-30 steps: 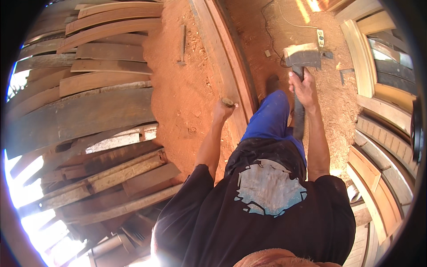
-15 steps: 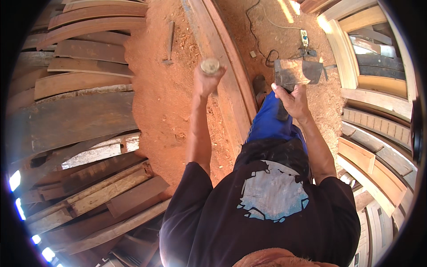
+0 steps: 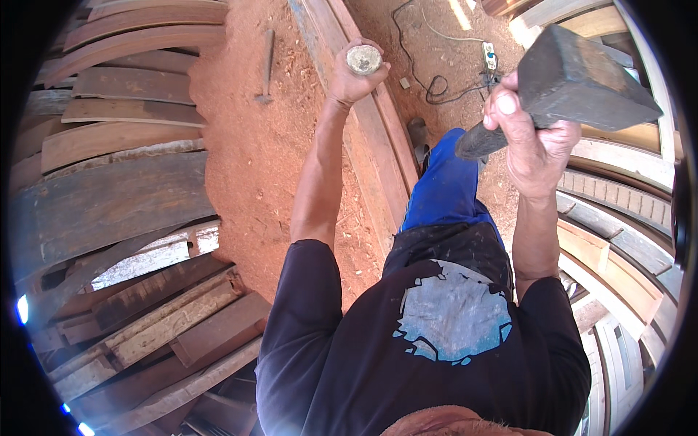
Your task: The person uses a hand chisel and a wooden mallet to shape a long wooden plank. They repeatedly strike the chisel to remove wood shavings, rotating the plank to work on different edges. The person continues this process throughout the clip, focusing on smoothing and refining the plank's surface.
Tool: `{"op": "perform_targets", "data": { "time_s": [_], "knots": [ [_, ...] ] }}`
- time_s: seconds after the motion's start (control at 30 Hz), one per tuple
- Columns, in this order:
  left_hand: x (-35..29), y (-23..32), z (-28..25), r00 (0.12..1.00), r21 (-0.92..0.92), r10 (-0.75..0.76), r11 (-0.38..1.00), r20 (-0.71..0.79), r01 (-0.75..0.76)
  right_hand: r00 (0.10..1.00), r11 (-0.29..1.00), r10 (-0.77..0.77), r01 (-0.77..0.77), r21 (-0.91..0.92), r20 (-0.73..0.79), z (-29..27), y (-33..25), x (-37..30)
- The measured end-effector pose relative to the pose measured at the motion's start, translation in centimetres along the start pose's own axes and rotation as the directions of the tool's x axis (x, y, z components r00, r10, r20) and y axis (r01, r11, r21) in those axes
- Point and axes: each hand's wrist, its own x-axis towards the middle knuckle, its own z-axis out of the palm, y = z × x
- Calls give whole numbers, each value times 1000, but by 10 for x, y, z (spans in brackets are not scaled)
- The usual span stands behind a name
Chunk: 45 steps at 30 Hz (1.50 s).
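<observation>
My left hand is wrapped round an upright wooden tool handle, whose pale round butt faces up. The tool's lower part is hidden by the fist, over a long reddish wooden beam. On the right, my right hand grips an axe close under its dark, wedge-shaped head. Its flat back points up and left, while the thin edge lies to the right. The dark handle sticks out to the left, above my leg in blue trousers.
A hammer lies on the sawdust-covered ground left of the beam. Stacked boards line the left side, and wooden frames the right. A power strip with dark cables lies beyond my right hand.
My right hand has risen with the axe, which now looks much larger and farther right. My left hand has shifted slightly up and right with the wooden handle.
</observation>
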Motion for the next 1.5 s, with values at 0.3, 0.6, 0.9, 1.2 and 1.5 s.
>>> {"op": "perform_targets", "data": {
  "time_s": [0.3, 0.6, 0.9, 1.2, 1.5],
  "knots": [
    [-11, 5, -1, 987, -187, -78, 977, 137, 103, 993, 993, -103, 100, -63, -52, 22, -4, 26],
    [-21, 12, -5, 968, 15, -11, 1000, 251, 8, 995, 952, -71, 91, -293, 76, 42, 33, 29],
    [-26, 3, 12, 996, 36, 70, 997, 55, -72, 879, 552, 351, 82, -830, 321, 20, 88, 31],
    [-24, 13, 11, 998, -26, -66, 997, 9, 66, 975, 838, 197, -111, -535, 106, 6, 17, 30],
    [-42, 20, 12, 963, 78, -41, 997, 267, 21, 999, 869, -22, 42, -492, 46, 17, -1, 23]
  ]
}}
